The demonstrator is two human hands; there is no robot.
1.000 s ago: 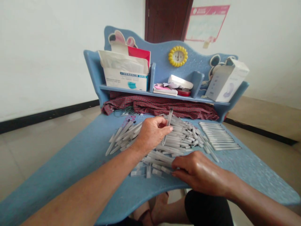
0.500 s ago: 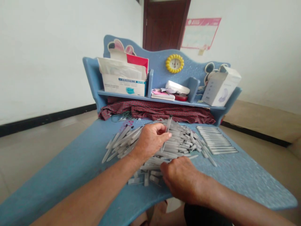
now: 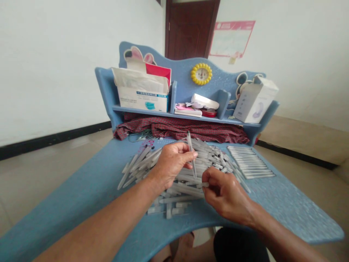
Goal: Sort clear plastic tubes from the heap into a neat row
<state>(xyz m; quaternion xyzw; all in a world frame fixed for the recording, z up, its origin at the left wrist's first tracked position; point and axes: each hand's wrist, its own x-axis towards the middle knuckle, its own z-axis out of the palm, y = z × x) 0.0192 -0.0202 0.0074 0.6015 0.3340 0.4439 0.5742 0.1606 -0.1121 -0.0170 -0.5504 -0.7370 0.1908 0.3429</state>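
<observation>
My left hand [image 3: 171,163] pinches a thin clear plastic tube [image 3: 190,150] and holds it almost upright above a heap of similar grey-clear tubes [image 3: 180,167] on the blue desk [image 3: 81,189]. My right hand [image 3: 225,193] is lifted just right of it, its fingers closed on a small short clear cap piece [image 3: 205,185] close to the lower end of the tube. A few short cap pieces [image 3: 166,210] lie at the near edge of the heap.
A neat row of tubes [image 3: 251,162] lies at the right. At the back, a checked red cloth [image 3: 180,128] sits under the shelf, which carries a mask box [image 3: 143,92], papers, a yellow clock [image 3: 201,74] and a white box [image 3: 255,100].
My right hand rose from the near edge of the heap with a small piece and moved toward the tube. My left hand tilted the tube from leaning right to leaning slightly left.
</observation>
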